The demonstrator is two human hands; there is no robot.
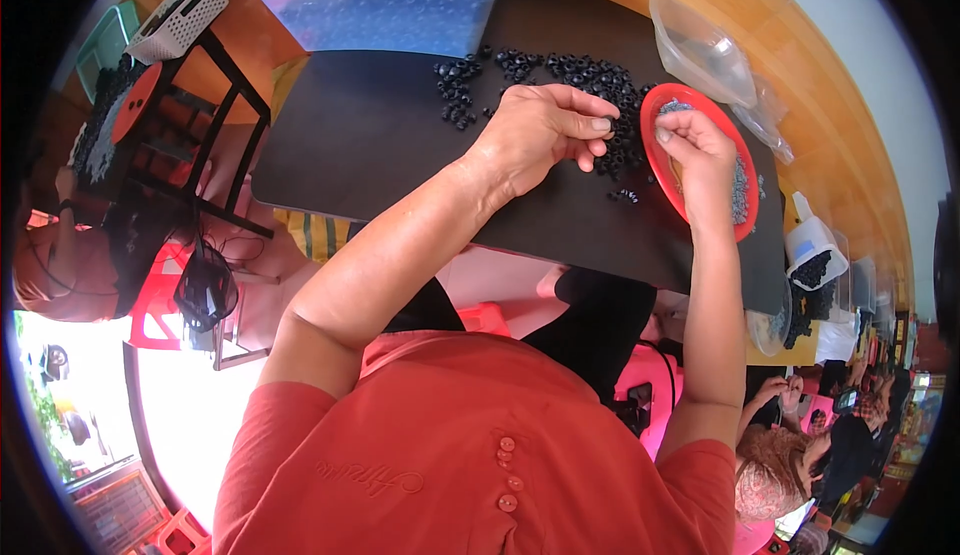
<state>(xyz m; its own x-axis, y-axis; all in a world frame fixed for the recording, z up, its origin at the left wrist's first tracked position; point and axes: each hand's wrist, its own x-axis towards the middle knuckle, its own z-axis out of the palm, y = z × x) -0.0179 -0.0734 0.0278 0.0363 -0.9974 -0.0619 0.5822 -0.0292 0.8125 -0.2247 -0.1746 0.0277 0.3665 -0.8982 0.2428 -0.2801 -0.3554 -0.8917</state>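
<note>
apparently at the picking step, with left hand (548, 130) pinched near the black pieces (598, 77) on the table (370, 135) and right hand (703, 158) pinched over grey bits (740, 195) in the red tray (690, 94), though cannot tell surely on what, so next probably needing to bring both hands together.

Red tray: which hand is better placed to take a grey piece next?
Probably right: the right hand is over the red tray of grey pieces; the left hand is outside it, near black pieces.
</note>
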